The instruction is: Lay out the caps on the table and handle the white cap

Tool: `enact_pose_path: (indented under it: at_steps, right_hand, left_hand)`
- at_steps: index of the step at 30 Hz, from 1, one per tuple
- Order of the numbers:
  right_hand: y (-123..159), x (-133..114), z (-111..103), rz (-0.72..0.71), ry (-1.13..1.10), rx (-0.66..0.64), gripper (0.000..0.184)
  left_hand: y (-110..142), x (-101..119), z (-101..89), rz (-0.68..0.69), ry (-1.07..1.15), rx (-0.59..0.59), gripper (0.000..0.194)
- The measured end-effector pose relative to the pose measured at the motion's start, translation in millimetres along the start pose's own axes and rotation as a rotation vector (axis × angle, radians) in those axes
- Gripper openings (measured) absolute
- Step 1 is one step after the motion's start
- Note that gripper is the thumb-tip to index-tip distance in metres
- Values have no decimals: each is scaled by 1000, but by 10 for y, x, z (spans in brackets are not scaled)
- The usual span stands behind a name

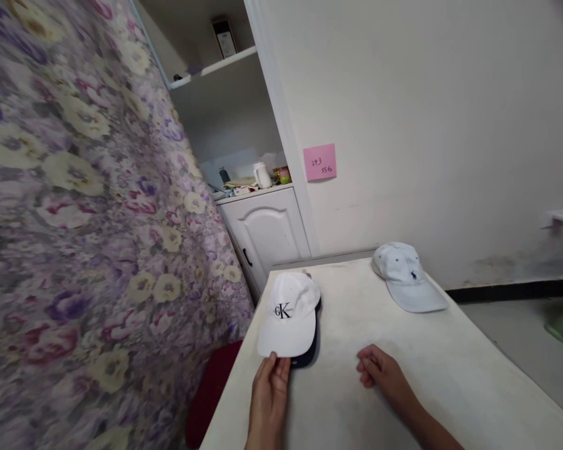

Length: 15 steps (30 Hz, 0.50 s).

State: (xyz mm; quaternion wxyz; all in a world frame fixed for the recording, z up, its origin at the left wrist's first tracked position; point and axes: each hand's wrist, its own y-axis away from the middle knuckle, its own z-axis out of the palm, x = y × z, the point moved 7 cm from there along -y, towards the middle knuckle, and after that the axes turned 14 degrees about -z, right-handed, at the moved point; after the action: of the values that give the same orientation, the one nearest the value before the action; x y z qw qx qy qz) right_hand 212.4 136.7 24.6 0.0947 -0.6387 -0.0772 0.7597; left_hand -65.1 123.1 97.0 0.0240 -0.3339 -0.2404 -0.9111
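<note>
At the left side of the table, my left hand [271, 387] pinches the brim edge of a white baseball cap [291, 331] with a dark "CK" mark on its front. Under that cap lies a dark navy cap [308, 355], of which only part of the brim and side shows. My right hand [375, 367] hovers over or rests on the table to the right, its fingers curled with nothing visible in them. A pale blue cap [401, 275] with a small dark emblem sits at the far right corner, apart from both hands.
The white table [347, 312] stands against a wall bearing a pink note [319, 162]. A floral curtain [98, 219] hangs along the left, beside a dark red seat [213, 387]. Behind is a white cabinet [269, 228] with a white jug [262, 175] on its shelf.
</note>
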Motion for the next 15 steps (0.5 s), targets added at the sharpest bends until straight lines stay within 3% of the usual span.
enact_pose_path:
  at_steps: [6,11,15]
  right_hand:
    - [3,-5,13,-1,-13,7,26]
    - [-16,-15,32,2,-27,16,26]
    - [-27,-29,32,-2,-43,19,24]
  left_hand:
    - [-169,108,296,-30,37,-74,29]
    - [-214,240,458,17,46,-125,50]
    - [-246,287,554,35,46,-147,55]
